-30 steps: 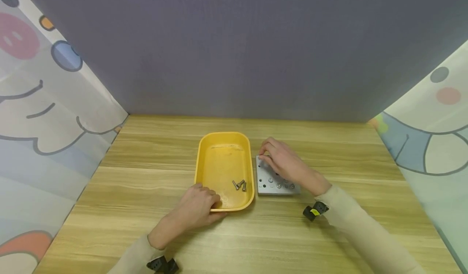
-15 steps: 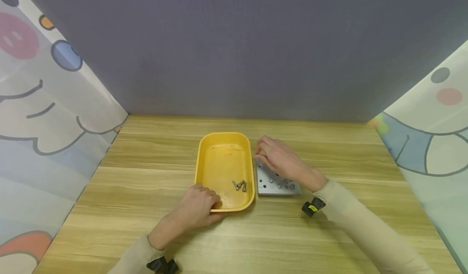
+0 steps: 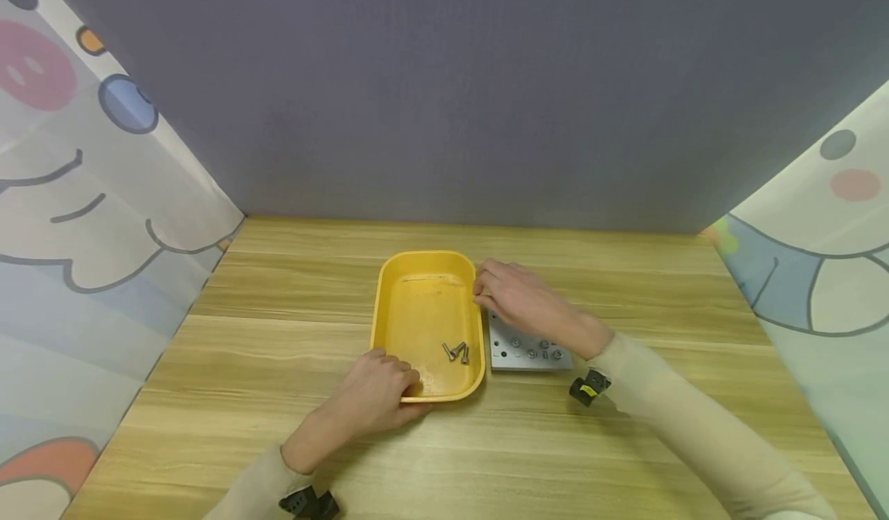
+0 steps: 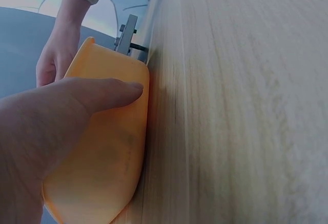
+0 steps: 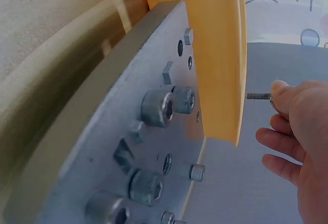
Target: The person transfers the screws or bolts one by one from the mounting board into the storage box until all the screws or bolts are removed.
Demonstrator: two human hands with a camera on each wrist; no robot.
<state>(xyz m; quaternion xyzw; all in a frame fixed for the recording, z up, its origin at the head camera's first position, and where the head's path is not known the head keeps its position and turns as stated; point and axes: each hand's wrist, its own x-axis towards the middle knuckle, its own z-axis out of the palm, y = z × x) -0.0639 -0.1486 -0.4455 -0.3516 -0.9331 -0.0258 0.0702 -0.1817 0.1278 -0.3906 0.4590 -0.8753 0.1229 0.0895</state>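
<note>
My left hand [image 3: 375, 387] grips the near left corner of a yellow tray [image 3: 427, 312], thumb outside the wall and fingers over the rim. Inside the tray, near its right side, lie a few loose socket-head screws [image 3: 455, 352]. My right hand [image 3: 521, 296] is raised over the tray's right rim, beside the far end of a grey metal plate [image 3: 514, 361]. Its thumb and fingers pinch a screw [image 5: 258, 96] whose threaded shank shows in the right wrist view. Several socket-head screws [image 5: 159, 107] sit in the plate, among open holes.
The tray and plate stand side by side on a wood-grain table [image 3: 292, 288]. A dark grey panel [image 3: 458, 103] rises behind it. Cartoon-printed sheets [image 3: 139, 219] flank the table on both sides.
My right hand has moved left from above the plate's far left corner to the tray's right rim. My left hand, the tray and the loose screws stay put.
</note>
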